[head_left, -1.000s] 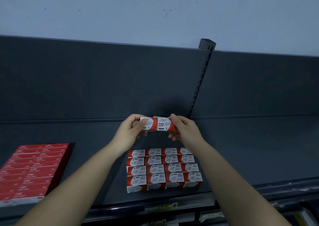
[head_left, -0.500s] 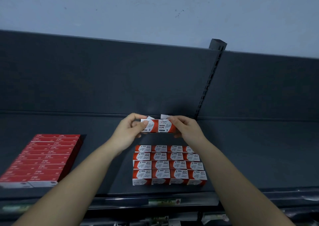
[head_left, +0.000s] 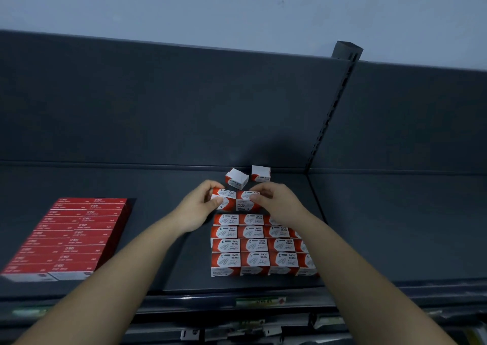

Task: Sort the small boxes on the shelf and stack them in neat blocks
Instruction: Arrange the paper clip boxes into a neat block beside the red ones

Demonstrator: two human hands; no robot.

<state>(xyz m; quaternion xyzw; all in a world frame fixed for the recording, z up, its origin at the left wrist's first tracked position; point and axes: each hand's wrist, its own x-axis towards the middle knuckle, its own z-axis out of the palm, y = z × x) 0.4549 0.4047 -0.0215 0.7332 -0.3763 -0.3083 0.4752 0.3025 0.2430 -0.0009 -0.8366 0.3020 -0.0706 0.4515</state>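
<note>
lowered since a moment ago, the left hand (head_left: 196, 208) and right hand (head_left: 278, 203) each pinch one of two held red-and-white cardboard boxes (head_left: 246, 202), side by side just behind the tidy block of paper-clip boxes (head_left: 253, 247), likely to square them up as a new far row. the dark grey metal shelf (head_left: 158, 239) carries that block near its front lip and a flat block of long red boxes (head_left: 76, 228) far left, well apart. two loose white-topped boxes (head_left: 237, 179) lie behind the hands, one tilted, crowding that spot.
</note>
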